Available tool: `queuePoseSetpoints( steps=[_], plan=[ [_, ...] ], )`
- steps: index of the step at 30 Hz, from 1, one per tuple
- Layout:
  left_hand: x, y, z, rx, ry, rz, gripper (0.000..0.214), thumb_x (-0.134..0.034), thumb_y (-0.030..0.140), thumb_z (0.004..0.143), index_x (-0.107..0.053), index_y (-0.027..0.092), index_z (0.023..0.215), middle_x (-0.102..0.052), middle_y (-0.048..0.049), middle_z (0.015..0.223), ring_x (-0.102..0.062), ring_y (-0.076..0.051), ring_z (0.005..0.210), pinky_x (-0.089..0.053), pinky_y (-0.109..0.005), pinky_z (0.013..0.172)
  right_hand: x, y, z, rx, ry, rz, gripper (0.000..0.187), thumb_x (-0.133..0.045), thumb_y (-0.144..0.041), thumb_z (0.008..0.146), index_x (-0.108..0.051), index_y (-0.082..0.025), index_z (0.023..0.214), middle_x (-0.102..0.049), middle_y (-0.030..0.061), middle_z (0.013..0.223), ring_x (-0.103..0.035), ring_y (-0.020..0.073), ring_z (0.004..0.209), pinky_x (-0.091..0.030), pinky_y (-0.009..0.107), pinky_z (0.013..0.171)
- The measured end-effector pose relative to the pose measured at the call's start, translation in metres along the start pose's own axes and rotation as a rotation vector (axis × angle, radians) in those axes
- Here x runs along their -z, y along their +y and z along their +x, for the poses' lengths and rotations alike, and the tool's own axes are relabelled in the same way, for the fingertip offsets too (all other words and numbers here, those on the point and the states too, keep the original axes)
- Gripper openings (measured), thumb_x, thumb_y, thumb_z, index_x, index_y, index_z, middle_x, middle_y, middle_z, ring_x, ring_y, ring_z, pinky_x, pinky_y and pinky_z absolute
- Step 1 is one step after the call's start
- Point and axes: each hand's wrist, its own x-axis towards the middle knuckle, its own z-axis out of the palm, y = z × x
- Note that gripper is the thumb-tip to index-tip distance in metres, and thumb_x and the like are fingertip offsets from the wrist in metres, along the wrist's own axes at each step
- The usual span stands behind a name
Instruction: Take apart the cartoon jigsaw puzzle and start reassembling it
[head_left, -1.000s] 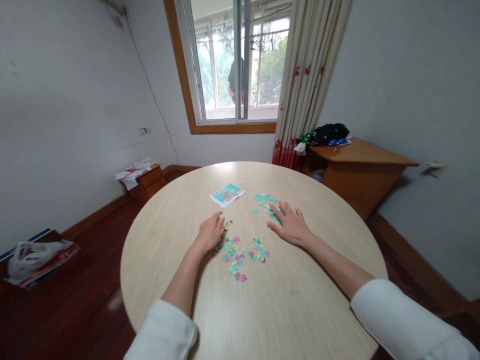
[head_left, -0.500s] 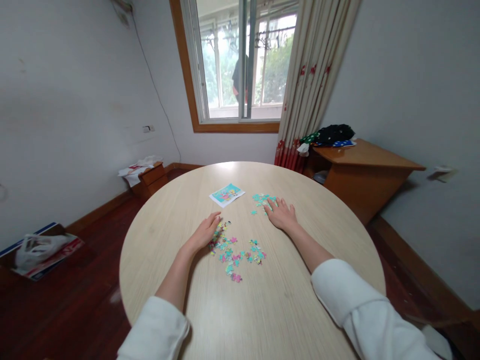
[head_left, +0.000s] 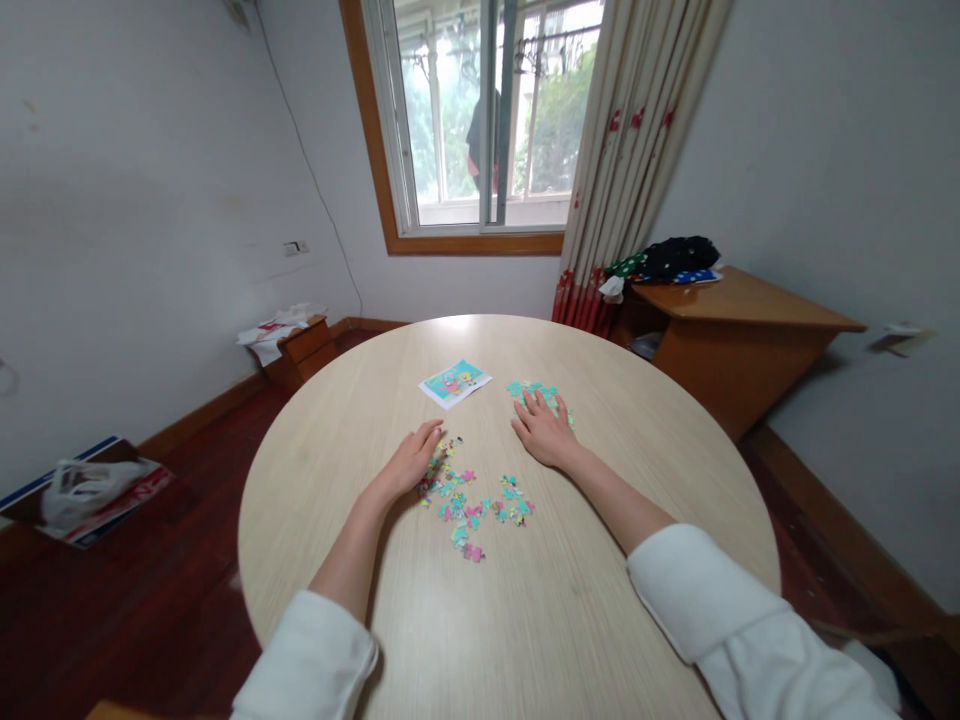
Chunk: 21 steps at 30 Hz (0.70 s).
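Note:
Loose jigsaw pieces lie on the round table in separate groups. My right hand lies flat with fingers spread over the near edge of a group of mostly turquoise pieces, covering some of them. My left hand rests on its side, fingers stretched out, along the left edge of a mixed-colour heap of jigsaw pieces. To the right of that heap is a smaller cluster of pieces, with a pink piece nearest me. Beyond both hands lies a picture sheet with a turquoise background.
The round wooden table fills the middle. A window and a curtain are behind it. At the right stands a wooden desk with dark cloth on it; at the left, a small cabinet and a plastic bag.
My right hand has shifted a little left and towards me, uncovering more turquoise pieces behind its fingers. My left hand has stayed nearly in place. The view has tilted slightly.

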Motion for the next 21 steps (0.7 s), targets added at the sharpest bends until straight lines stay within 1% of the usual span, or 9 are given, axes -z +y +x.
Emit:
queuePoseSetpoints(
  steps=[3, 7, 9, 11, 16, 19, 21],
  plan=[
    [0.001, 0.001, -0.001, 0.001, -0.005, 0.005, 0.045, -0.026, 0.038, 0.094, -0.047, 0.017, 0.128, -0.054, -0.0114, 0.133, -0.049, -0.018, 0.124, -0.029, -0.035, 0.11, -0.002, 0.0, 0.0, -0.029, 0.049, -0.004, 0.055, -0.023, -0.037, 0.095, -0.036, -0.011, 0.142, -0.025, 0.013, 0.153, -0.017, 0.0286, 0.142, -0.005, 0.055, 0.113],
    [0.002, 0.002, -0.002, -0.012, -0.015, -0.022, 0.047, -0.027, 0.041, 0.094, -0.045, 0.017, 0.13, -0.052, -0.0118, 0.135, -0.048, -0.019, 0.125, -0.031, -0.035, 0.109, -0.004, 0.001, -0.001, 0.0, 0.131, -0.007, 0.054, -0.021, -0.033, 0.096, -0.034, -0.01, 0.143, -0.026, 0.0132, 0.153, -0.018, 0.0268, 0.142, -0.007, 0.055, 0.113],
    [0.001, 0.002, -0.003, -0.021, -0.038, -0.025, 0.047, -0.028, 0.042, 0.093, -0.044, 0.018, 0.131, -0.05, -0.0112, 0.137, -0.046, -0.019, 0.127, -0.028, -0.037, 0.111, -0.006, 0.002, -0.001, 0.029, 0.162, -0.008, 0.053, -0.021, -0.031, 0.095, -0.035, -0.011, 0.143, -0.028, 0.0134, 0.152, -0.02, 0.0266, 0.141, -0.009, 0.055, 0.112],
    [-0.002, 0.002, -0.004, -0.033, -0.068, -0.009, 0.047, -0.028, 0.042, 0.093, -0.043, 0.02, 0.132, -0.048, -0.0108, 0.14, -0.043, -0.02, 0.13, -0.023, -0.04, 0.114, -0.008, 0.003, -0.001, 0.056, 0.183, 0.003, 0.052, -0.021, -0.029, 0.095, -0.035, -0.012, 0.142, -0.03, 0.0137, 0.151, -0.022, 0.0267, 0.141, -0.01, 0.055, 0.111],
    [-0.011, 0.002, -0.006, -0.071, -0.104, 0.13, 0.047, -0.027, 0.04, 0.093, -0.043, 0.02, 0.133, -0.046, -0.0103, 0.142, -0.039, -0.021, 0.133, -0.006, -0.049, 0.116, -0.011, -0.003, -0.006, 0.134, 0.2, 0.09, 0.052, -0.021, -0.029, 0.095, -0.035, -0.013, 0.143, -0.031, 0.0147, 0.15, -0.023, 0.0278, 0.14, -0.012, 0.057, 0.11],
    [-0.014, 0.002, -0.007, -0.091, -0.12, 0.183, 0.047, -0.029, 0.04, 0.093, -0.043, 0.02, 0.133, -0.047, -0.0099, 0.141, -0.04, -0.021, 0.132, -0.004, -0.051, 0.115, -0.01, -0.012, -0.011, 0.184, 0.188, 0.145, 0.052, -0.021, -0.029, 0.095, -0.034, -0.014, 0.143, -0.031, 0.0143, 0.151, -0.023, 0.0265, 0.141, -0.012, 0.055, 0.111],
    [-0.015, 0.003, -0.007, -0.11, -0.133, 0.177, 0.047, -0.029, 0.04, 0.093, -0.043, 0.02, 0.133, -0.048, -0.0098, 0.14, -0.04, -0.021, 0.131, -0.006, -0.051, 0.115, -0.009, -0.018, -0.015, 0.212, 0.176, 0.173, 0.051, -0.022, -0.029, 0.095, -0.035, -0.015, 0.143, -0.031, 0.0144, 0.15, -0.022, 0.0257, 0.141, -0.011, 0.055, 0.111]
  ],
)
